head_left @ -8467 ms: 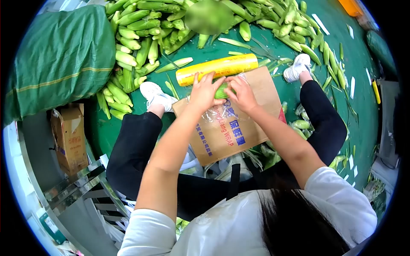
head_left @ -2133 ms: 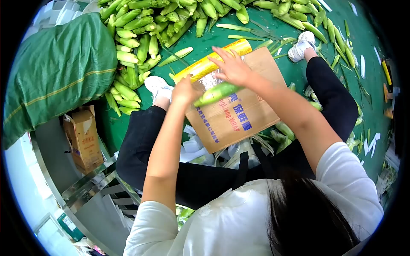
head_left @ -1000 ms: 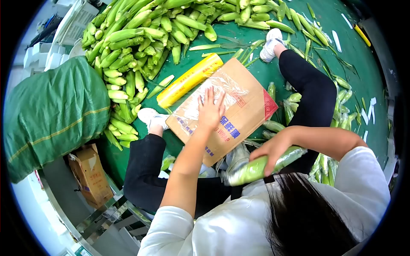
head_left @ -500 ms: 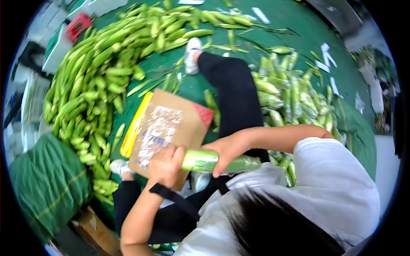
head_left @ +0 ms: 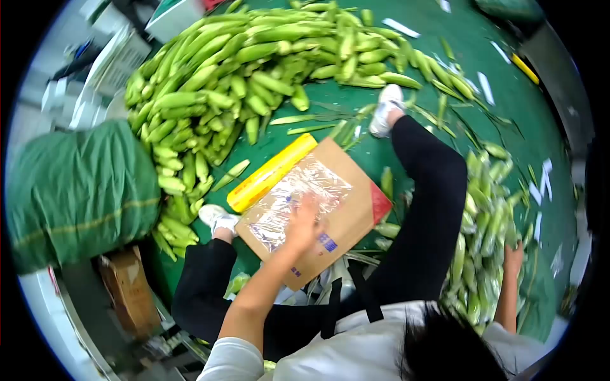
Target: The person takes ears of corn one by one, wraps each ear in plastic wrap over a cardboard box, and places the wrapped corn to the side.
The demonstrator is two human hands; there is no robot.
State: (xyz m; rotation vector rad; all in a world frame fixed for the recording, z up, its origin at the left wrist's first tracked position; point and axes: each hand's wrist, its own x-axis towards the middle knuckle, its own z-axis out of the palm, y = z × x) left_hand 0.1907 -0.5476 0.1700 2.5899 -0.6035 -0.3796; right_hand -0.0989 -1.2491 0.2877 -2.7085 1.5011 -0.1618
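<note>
My left hand (head_left: 305,222), blurred by motion, is over a sheet of clear cling film (head_left: 273,222) on a cardboard box (head_left: 346,219). Its thumb looks apart from the fingers and it holds nothing visible. Stretched out to the far right, my right hand (head_left: 513,259) is closed around the near end of a green ear of corn (head_left: 511,236) at the pile of wrapped corn (head_left: 483,222). Most of that ear is hard to separate from the pile. A yellow roll of film (head_left: 272,173) lies along the box's far left edge.
A large heap of unwrapped corn (head_left: 210,95) curves from the left around the far side. A stuffed green sack (head_left: 82,190) stands at left, above another cardboard box (head_left: 130,289). Loose leaves and white strips (head_left: 486,89) lie on the green floor.
My hands have parted. The right one has carried the wrapped ear of corn to the pile at right; the left has let go of it and is over the film. The view has shifted left.
</note>
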